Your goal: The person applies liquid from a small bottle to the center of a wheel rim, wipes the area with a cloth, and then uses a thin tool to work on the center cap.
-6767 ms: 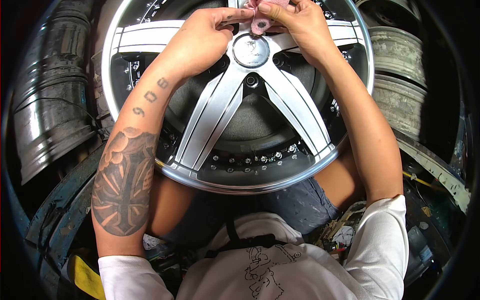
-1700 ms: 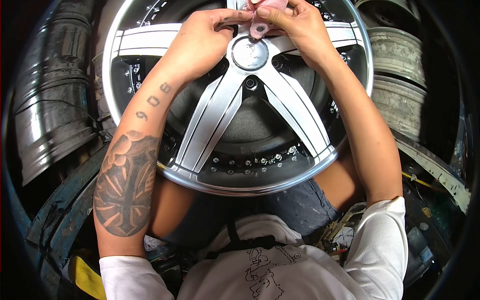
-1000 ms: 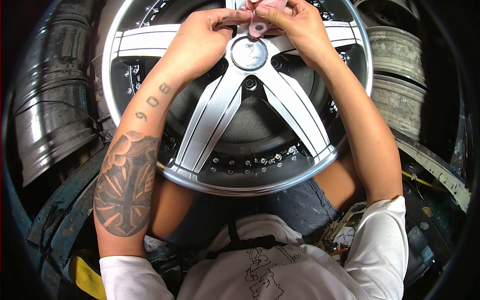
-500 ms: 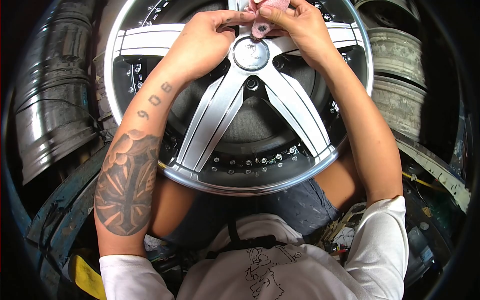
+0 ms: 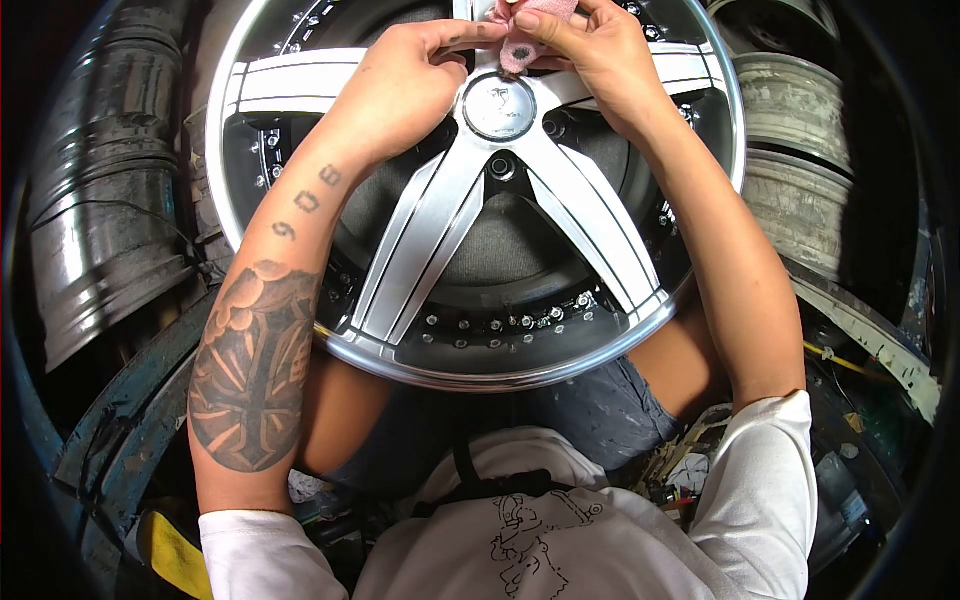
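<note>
A large alloy wheel (image 5: 440, 235) with silver spokes, dark recesses and a polished rim lies face up over my lap. Its round centre cap (image 5: 500, 106) bears a small emblem. Just above the cap is a pink cloth (image 5: 519, 50) with a dark stain on its hanging end. My right hand (image 5: 605, 60) pinches this cloth between thumb and fingers. From the other side, my left hand (image 5: 415, 85) reaches over a spoke, its fingers closed at the cloth's left edge. Part of the cloth and some fingertips are cut off or hidden at the top.
Stacked bare metal rims stand on the left (image 5: 110, 200), and dusty rims (image 5: 795, 190) stand on the right. A yellow object (image 5: 172, 553) lies at lower left. A worn pale edge strip (image 5: 865, 335) runs along the lower right.
The wheel has shifted very slightly left and turned a touch. Both hands keep nearly the same place at the pink cloth.
</note>
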Action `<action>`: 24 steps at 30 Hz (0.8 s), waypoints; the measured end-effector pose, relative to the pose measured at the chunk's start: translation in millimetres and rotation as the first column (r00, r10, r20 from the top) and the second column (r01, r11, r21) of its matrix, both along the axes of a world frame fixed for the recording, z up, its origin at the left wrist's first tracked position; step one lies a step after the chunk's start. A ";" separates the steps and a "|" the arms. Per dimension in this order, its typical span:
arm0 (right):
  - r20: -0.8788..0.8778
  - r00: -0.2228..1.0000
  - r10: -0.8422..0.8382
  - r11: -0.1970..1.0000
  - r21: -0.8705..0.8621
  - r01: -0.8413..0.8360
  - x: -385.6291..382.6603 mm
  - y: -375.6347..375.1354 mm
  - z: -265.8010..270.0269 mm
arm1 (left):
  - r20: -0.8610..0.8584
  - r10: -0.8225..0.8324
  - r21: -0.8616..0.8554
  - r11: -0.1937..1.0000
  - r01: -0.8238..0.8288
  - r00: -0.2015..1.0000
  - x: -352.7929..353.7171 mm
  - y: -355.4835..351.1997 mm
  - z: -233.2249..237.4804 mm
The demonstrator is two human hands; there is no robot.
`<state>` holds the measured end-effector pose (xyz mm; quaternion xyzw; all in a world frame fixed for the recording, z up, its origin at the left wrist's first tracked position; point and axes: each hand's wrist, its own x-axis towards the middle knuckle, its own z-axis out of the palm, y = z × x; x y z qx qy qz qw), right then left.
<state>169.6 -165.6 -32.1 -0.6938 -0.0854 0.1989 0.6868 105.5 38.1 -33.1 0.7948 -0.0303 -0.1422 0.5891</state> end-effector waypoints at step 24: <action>0.009 1.000 0.025 0.998 -0.061 -0.025 1.6 0.1 2.6 | 0.000 0.000 0.015 1.000 0.000 1.000 0.6 2.0 -2.2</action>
